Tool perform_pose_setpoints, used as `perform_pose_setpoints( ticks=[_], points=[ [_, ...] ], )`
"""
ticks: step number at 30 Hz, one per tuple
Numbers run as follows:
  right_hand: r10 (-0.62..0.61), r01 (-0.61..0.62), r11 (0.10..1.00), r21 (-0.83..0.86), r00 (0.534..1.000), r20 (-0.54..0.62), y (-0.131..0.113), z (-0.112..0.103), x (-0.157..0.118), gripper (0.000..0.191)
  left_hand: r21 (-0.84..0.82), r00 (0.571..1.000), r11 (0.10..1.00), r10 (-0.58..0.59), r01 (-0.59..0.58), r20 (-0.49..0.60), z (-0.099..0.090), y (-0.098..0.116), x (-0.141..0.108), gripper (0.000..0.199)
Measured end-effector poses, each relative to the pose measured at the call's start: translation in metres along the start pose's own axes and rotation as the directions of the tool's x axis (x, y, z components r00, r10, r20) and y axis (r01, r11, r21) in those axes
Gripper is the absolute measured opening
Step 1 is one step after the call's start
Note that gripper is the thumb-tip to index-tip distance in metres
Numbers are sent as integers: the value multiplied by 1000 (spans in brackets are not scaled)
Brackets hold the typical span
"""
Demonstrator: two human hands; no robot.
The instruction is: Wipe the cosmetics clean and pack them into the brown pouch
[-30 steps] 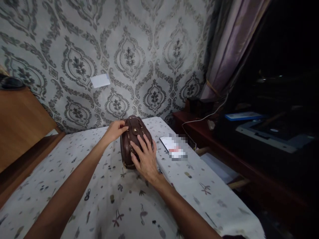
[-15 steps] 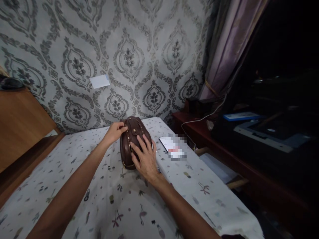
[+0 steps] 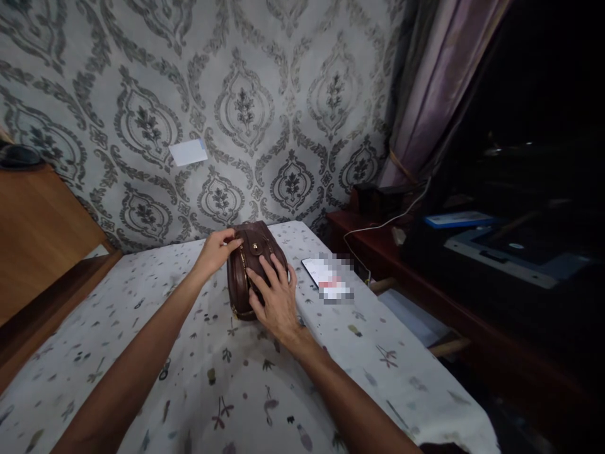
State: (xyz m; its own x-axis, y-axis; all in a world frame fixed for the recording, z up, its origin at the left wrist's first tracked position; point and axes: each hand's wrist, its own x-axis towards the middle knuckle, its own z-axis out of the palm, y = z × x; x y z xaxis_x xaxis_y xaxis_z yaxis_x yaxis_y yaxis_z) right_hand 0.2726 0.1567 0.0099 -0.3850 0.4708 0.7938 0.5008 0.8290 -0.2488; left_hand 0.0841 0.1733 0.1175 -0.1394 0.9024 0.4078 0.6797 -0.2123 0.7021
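Note:
A dark brown handbag (image 3: 259, 252) with gold-coloured zippers and a round metal stud on its flap lies on the patterned sheet. My left hand (image 3: 217, 249) is at its far left edge, thumb and fingers pinched at the upper end of a zipper. What looks like a zipper pull (image 3: 242, 246) shows by the thumb tip, mostly covered. Across the bag's near right part rests my right hand (image 3: 276, 299), fingers spread and pressed on the leather, gripping nothing.
Right of the bag lies a phone (image 3: 321, 277) with a lit, partly blurred screen. A wooden panel (image 3: 47, 233) borders the left side. Beyond the sheet's right edge stand a dark red table (image 3: 472, 309) with a blue-edged object (image 3: 460, 220) and a white cable (image 3: 387, 224).

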Motion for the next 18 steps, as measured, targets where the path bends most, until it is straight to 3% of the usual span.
perform_pose_setpoints(
  ticks=[8, 18],
  points=[
    [-6, 6, 1000, 14, 1000, -15, -1, 0, 0, 43, -40, 996, 999, -40, 36, -83, 3, -5, 4, 23],
    [-1, 2, 999, 38, 999, -44, 0, 0, 1, 41, 76, 1000, 997, 23, -23, 2, 0, 9, -12, 28]
  ],
)
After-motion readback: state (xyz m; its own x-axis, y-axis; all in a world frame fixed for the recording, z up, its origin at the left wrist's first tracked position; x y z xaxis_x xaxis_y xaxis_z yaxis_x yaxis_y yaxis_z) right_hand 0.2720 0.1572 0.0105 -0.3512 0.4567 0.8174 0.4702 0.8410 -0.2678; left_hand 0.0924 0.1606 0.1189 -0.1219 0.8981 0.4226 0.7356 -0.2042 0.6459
